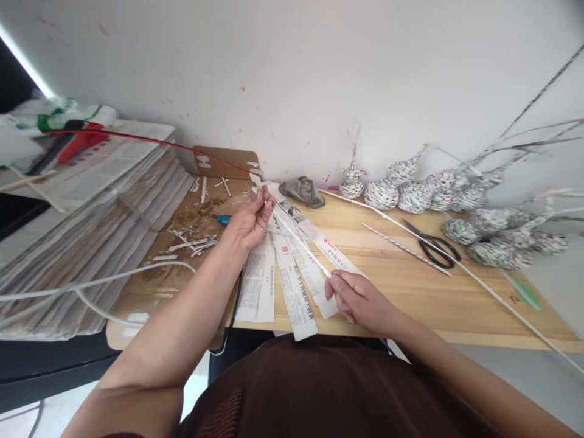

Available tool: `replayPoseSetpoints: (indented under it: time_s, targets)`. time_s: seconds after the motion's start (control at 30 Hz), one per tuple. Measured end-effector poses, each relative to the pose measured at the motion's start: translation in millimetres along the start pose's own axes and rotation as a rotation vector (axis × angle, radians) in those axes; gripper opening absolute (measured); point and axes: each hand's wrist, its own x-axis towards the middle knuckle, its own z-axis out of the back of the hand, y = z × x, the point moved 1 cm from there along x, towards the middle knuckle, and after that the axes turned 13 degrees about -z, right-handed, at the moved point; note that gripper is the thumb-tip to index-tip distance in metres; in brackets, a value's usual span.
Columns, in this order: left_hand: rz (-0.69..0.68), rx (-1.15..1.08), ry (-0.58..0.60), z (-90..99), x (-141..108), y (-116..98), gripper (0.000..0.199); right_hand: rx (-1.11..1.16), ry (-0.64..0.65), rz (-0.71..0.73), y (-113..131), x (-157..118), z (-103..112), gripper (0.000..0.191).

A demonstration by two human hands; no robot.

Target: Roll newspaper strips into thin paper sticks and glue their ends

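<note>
A slim white paper tube (302,241), which looks rolled from newspaper, stretches slantwise between my two hands. My left hand (254,214) pinches its far end, where a loose white paper tip (255,180) sticks up. From this end a thin dark and red rod (150,140) runs off to the left; whether it passes inside the tube is hidden. Closed around the near end of the tube is my right hand (353,298). Beneath both hands, newspaper strips (292,292) lie fanned out on the wooden table.
Tall stacks of newspaper (114,225) stand at left. Paper scraps (194,243) litter a brown board beside a blue-capped item (223,219). A grey cloth (303,191), black scissors (440,250), a striped paper stick (406,248) and several woven paper gourds (415,194) lie toward the right.
</note>
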Motion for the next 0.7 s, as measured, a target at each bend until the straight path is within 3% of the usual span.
replayPoseSetpoints:
  time_s: [0.13,0.23,0.3,0.43,0.5,0.7]
  targets:
    - [0.020,-0.039,0.008,-1.8,-1,0,0.024,0.518,0.463,-0.119,-7,6,-1,0.035]
    - [0.023,-0.049,0.009,-3.2,-2,-1,0.025,0.546,0.552,-0.136,-7,6,-1,0.035]
    - [0.012,-0.041,0.002,-3.7,-3,-2,0.024,0.375,0.422,-0.130,-3,4,0,0.041]
    - [-0.036,-0.016,-0.011,-3.3,-3,-3,0.021,-0.288,-0.160,0.087,11,-1,3,0.033]
    - [-0.048,-0.009,-0.027,-2.5,-2,-4,0.019,-0.532,-0.339,0.166,14,-3,5,0.027]
    - [-0.078,0.024,-0.048,-0.4,1,-3,0.018,-0.684,-0.384,0.122,1,-4,4,0.031]
